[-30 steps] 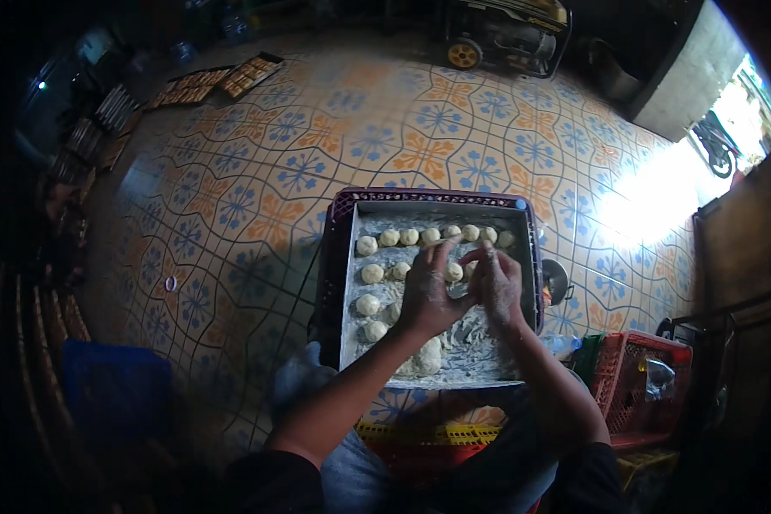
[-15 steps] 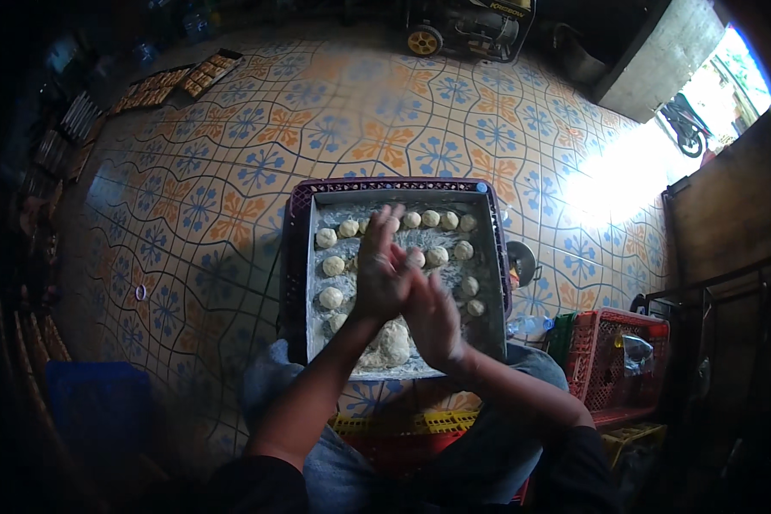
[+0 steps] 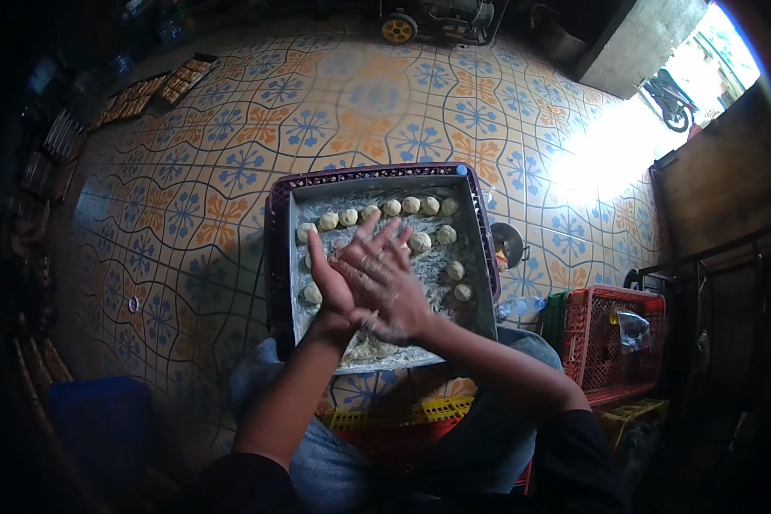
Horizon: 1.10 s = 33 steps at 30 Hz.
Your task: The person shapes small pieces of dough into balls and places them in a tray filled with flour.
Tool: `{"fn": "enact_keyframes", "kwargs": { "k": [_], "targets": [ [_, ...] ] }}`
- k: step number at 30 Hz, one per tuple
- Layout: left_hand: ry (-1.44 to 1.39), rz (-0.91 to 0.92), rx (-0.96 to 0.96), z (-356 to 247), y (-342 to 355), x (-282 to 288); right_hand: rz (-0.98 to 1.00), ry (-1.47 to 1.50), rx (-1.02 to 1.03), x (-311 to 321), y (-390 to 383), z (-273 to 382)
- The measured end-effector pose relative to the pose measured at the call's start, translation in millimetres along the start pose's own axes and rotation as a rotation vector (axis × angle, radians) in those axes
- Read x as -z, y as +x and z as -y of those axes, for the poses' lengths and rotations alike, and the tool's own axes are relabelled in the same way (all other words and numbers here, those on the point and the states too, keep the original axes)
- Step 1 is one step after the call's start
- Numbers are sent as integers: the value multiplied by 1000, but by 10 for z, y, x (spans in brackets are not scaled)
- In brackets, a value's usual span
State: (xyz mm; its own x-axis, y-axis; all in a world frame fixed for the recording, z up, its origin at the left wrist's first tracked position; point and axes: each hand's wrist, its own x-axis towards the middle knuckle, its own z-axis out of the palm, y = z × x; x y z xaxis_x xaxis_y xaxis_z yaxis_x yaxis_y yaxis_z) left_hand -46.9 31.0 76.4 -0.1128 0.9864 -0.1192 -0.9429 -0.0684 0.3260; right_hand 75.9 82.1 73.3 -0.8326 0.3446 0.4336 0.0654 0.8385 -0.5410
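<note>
Above a floured metal tray, my left hand is turned palm up with its thumb stretched out. My right hand lies across that palm, fingers spread and dusted with flour. Whether anything sits between the two palms is hidden. Small round dough balls line the tray's far side, and others stand along its left and right sides, among them a dough ball at the right. A larger lump of dough rests at the near side, partly covered by my wrists.
The tray sits in a purple crate by my knees. To the right are a metal pan, a plastic bottle and a red crate. Trays of baked pieces lie far left on the tiled floor; a wheeled machine stands at the back.
My right hand has swung over the left, its fingers now spread across the palm; before, both hands were pressed edge-up. The whole view has shifted slightly, with the tray appearing farther left.
</note>
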Motion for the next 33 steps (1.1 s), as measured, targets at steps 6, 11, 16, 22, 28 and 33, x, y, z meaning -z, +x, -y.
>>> {"fn": "enact_keyframes", "kwargs": {
  "k": [6, 11, 16, 22, 28, 33],
  "targets": [
    [-20, -60, 55, 9, -47, -74, -16, -7, -195, 112, 118, -323],
    [401, -198, 28, 424, -110, -14, -102, -15, -298, 60, 64, -384],
    [852, -30, 18, 402, -15, 402, -70, 136, 22, 129, 57, -241],
    [1757, -62, -156, 345, 19, 325, -183, 447, -538, 95, 81, -724],
    [1629, -169, -299, 358, -6, -46, -183, 1044, -746, 124, 104, -746],
    [1263, -218, -273, 323, 40, 122, -265, 744, -614, 235, 230, -450]
  ]
}}
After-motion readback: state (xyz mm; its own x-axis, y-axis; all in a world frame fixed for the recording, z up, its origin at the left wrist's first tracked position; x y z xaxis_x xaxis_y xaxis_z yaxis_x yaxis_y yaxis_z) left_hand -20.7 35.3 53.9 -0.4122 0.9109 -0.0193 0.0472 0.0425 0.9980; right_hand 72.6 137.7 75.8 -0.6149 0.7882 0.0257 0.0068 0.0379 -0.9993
